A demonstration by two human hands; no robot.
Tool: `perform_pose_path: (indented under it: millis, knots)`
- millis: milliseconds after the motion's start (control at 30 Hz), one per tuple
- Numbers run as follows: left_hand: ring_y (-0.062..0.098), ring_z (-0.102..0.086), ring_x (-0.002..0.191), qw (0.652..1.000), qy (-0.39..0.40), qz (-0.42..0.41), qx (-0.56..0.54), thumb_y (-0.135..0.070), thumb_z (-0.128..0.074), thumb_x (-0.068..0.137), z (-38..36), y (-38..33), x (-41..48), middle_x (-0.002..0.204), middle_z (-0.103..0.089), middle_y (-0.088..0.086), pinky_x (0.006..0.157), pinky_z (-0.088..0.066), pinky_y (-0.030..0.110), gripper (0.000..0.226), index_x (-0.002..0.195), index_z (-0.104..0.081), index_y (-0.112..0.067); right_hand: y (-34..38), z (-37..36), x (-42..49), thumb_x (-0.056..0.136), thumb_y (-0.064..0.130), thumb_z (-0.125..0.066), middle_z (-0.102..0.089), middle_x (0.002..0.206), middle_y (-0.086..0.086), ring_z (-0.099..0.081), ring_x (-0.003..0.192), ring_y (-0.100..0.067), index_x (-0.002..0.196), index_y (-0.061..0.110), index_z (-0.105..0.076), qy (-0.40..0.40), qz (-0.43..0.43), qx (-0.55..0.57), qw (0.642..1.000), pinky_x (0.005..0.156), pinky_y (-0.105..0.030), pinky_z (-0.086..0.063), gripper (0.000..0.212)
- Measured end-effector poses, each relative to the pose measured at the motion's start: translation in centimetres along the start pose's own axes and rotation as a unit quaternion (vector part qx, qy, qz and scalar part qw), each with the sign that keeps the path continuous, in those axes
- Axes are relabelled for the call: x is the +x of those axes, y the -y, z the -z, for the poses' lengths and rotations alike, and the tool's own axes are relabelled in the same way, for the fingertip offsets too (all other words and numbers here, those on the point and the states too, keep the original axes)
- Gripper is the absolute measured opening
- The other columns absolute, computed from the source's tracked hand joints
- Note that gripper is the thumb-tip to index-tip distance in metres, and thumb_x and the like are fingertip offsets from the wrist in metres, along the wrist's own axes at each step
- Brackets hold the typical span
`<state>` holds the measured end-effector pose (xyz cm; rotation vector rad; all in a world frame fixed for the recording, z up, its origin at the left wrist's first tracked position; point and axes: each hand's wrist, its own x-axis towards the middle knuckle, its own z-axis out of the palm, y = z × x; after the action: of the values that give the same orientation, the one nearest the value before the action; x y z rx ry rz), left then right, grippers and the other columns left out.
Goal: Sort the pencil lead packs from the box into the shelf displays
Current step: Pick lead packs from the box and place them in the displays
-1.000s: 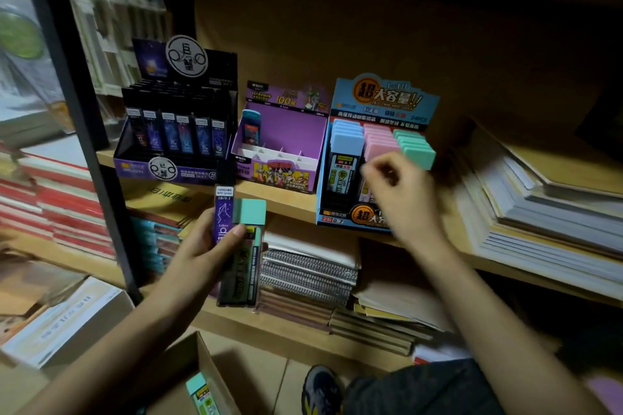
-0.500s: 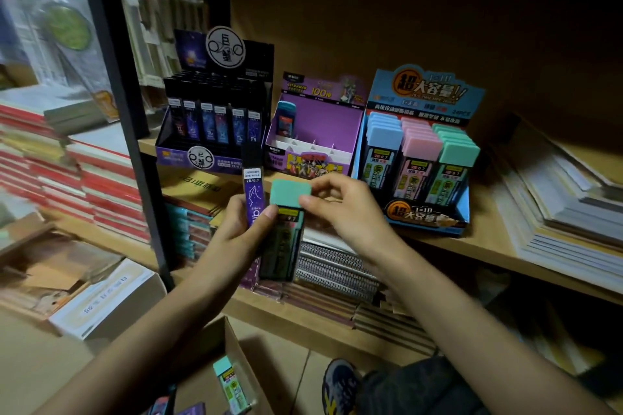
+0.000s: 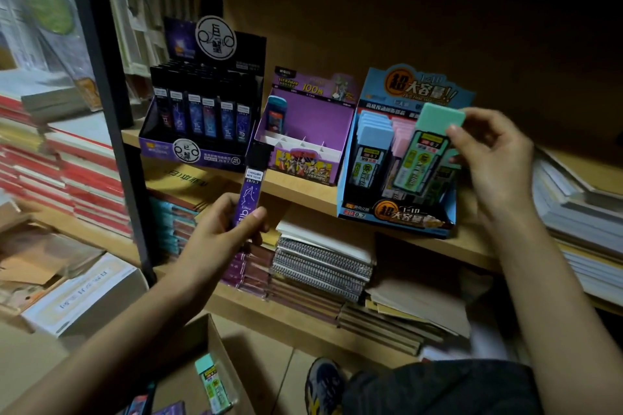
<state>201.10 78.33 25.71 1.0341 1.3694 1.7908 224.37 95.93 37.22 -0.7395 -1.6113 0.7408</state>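
Observation:
My left hand grips a slim purple lead pack upright, below the black-and-purple display full of similar dark packs. My right hand pinches a green-capped lead pack by its top, tilted over the right side of the blue display. That display holds blue-capped and pink-capped packs. A cardboard box at the bottom holds another green-capped pack and some purple ones.
A purple display with one blue item stands between the two others. Stacked paper lies right of the blue display. Notebooks fill the shelf below. A black shelf post stands left. A shoe is near the box.
My right hand took the green-capped pack from my left hand and carried it up and right to the blue display. My left hand keeps only the purple pack.

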Motion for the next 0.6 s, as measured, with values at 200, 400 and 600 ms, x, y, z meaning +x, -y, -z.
perform_pose_path:
  millis: [200,400,600]
  knots:
    - [0.014,-0.067,0.068,1.000,0.007,0.007,0.004,-0.036,-0.060,0.074,-0.3,0.6,0.1,0.073,-0.068,-0.009,0.062,-0.057,0.028,0.030,0.099,-0.056,-0.019,-2.8,2.3,0.4,0.090,0.008,-0.058,-0.063,0.096,0.014,-0.063,0.086,0.006,0.105,0.023,-0.062,0.001,-0.004,-0.037,0.999,0.069,-0.011,-0.052,0.022]
    - [0.012,-0.065,0.065,1.000,0.014,0.008,0.004,-0.031,-0.060,0.078,-0.4,0.9,0.2,0.071,-0.066,-0.008,0.057,-0.056,0.023,0.025,0.098,-0.055,-0.017,-3.4,3.4,0.3,0.088,0.013,-0.062,-0.067,0.101,0.019,-0.062,0.100,-0.001,0.094,0.045,-0.065,0.055,0.009,-0.058,0.997,0.077,-0.016,-0.054,0.032]
    - [0.013,-0.067,0.064,1.000,0.018,0.014,-0.006,-0.031,-0.060,0.075,-0.5,0.9,0.1,0.072,-0.068,-0.007,0.055,-0.057,0.024,0.027,0.097,-0.056,-0.016,-3.9,3.0,0.0,0.088,0.007,-0.060,-0.062,0.099,0.015,-0.059,0.084,0.017,0.109,0.021,-0.061,0.055,0.005,-0.065,0.996,0.065,-0.002,-0.047,0.025]
